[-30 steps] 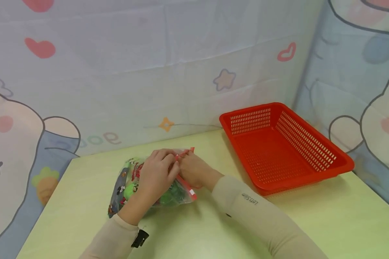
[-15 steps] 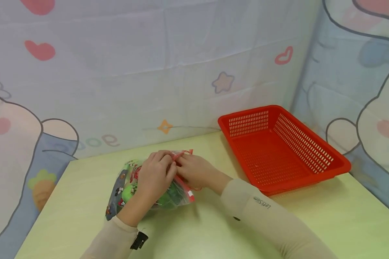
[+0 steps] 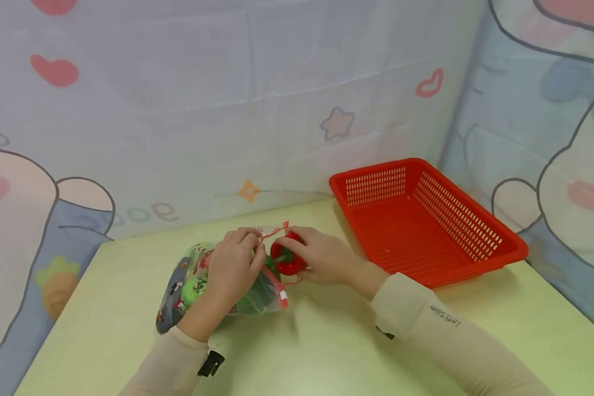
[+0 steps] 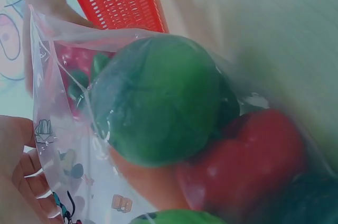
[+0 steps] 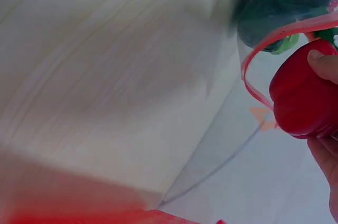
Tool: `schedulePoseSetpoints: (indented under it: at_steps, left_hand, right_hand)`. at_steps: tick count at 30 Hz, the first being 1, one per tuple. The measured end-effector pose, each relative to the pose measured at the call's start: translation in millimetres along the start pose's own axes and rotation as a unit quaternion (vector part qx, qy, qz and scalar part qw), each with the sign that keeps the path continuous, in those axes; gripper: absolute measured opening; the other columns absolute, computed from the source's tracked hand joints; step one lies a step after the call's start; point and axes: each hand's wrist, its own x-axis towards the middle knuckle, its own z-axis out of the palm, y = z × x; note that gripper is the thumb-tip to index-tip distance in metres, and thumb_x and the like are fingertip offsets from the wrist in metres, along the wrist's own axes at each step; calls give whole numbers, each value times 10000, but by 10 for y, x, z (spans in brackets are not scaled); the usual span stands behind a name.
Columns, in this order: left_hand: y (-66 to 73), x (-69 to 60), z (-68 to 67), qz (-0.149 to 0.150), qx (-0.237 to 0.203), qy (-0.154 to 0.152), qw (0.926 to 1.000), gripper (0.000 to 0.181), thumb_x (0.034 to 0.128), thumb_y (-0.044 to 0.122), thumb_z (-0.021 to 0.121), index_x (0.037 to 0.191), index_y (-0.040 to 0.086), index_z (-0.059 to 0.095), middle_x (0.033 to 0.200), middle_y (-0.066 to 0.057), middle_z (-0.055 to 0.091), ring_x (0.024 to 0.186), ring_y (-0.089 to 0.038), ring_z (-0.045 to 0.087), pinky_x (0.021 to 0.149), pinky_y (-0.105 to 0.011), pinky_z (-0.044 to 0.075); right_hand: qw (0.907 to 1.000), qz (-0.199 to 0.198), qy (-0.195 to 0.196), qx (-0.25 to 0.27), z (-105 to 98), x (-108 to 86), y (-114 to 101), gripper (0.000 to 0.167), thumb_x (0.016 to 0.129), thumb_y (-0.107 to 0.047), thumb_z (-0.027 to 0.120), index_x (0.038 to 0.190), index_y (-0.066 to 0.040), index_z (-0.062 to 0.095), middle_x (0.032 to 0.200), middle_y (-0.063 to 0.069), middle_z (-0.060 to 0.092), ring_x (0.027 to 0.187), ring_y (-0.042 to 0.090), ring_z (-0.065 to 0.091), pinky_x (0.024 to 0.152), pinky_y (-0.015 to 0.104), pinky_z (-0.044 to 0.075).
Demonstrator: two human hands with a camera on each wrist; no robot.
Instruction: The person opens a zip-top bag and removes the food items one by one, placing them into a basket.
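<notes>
My right hand (image 3: 329, 254) grips a red bell pepper (image 3: 291, 268) with a green stem, just outside the bag's mouth. In the right wrist view, thumb and fingers hold the pepper (image 5: 298, 94) from opposite sides. The clear zip bag (image 3: 170, 300), printed with cartoon figures and edged in red, lies on the table. My left hand (image 3: 234, 267) holds the bag near its opening; its fingertips are partly hidden. Inside, the left wrist view shows a round green item (image 4: 158, 102), a red rounded item (image 4: 259, 155) and an orange piece (image 4: 150, 182), among others.
A red plastic basket (image 3: 517, 250) with slotted walls stands at the right back of the table (image 3: 326, 352), close to my right forearm. A printed cloth (image 3: 188, 137) hangs behind the table and along its sides.
My right hand, earlier reaching into the bag's mouth, has drawn back to the right with the red bell pepper in its grip. My left hand has stayed on the bag.
</notes>
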Motion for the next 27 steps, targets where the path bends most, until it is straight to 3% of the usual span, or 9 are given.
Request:
schedulePoseSetpoints:
  at_steps: [4,8,12,14,17,21,26,27]
  left_hand:
    - [10,12,1,-162,-89,-87,9998,170,850,110,556,684,94,587,976,-62,662,847,-243,602,634,-339,505]
    - [30,-19,-6,-263,-187,-197,9993,165,847,106,552,686,97,586,987,-64,661,874,-249,600,679,-358,508]
    - [57,-85,7,-243,-243,-257,9991,160,843,106,561,686,94,588,986,-64,658,881,-249,598,681,-364,503]
    - [71,-109,20,-238,-266,-253,9990,157,841,105,564,686,96,585,986,-62,657,881,-246,596,673,-363,500]
    - [74,-146,-1,-289,-217,-264,9990,157,844,109,563,689,98,582,994,-66,656,887,-249,595,690,-370,503]
    - [69,-162,-32,-316,-170,-186,9992,153,844,108,573,692,92,584,997,-70,655,896,-255,595,716,-379,507]
    - [80,-174,-34,-341,-121,-59,9993,150,828,95,595,680,96,571,978,-57,657,888,-248,598,694,-360,510]
    - [93,-180,-23,-322,-126,-51,9994,150,826,95,599,678,97,570,973,-54,657,884,-244,600,686,-353,511]
  right_hand:
    - [9992,361,-147,131,-223,8,67,646,724,-256,746,1264,-70,443,1228,86,516,1107,212,511,849,301,516]
    - [9899,1061,-421,837,-535,40,130,651,724,-264,751,1244,-70,412,1185,54,520,1054,164,508,830,284,515]
    - [9729,1832,-478,1330,-905,18,305,722,744,-309,736,1322,-87,366,1235,74,486,1079,181,507,842,340,515]
    - [9606,2350,-563,1376,-1082,-7,487,761,761,-325,716,1368,-87,324,1293,103,444,1128,225,482,870,409,501]
    - [9379,3090,-765,1378,-1188,-18,856,794,776,-341,687,1401,-71,279,1356,138,383,1183,279,430,893,486,475]
    - [9073,3786,-1274,1316,-1063,-9,1315,766,793,-313,654,1387,-12,275,1349,196,352,1179,332,392,926,518,442]
    - [8707,4163,-2182,1451,-617,-28,1646,775,809,-303,639,1389,36,251,1370,249,301,1195,371,354,991,515,386]
    - [8689,4122,-2287,1509,-470,-79,1732,806,806,-334,650,1387,48,245,1376,266,285,1208,387,329,995,517,375]
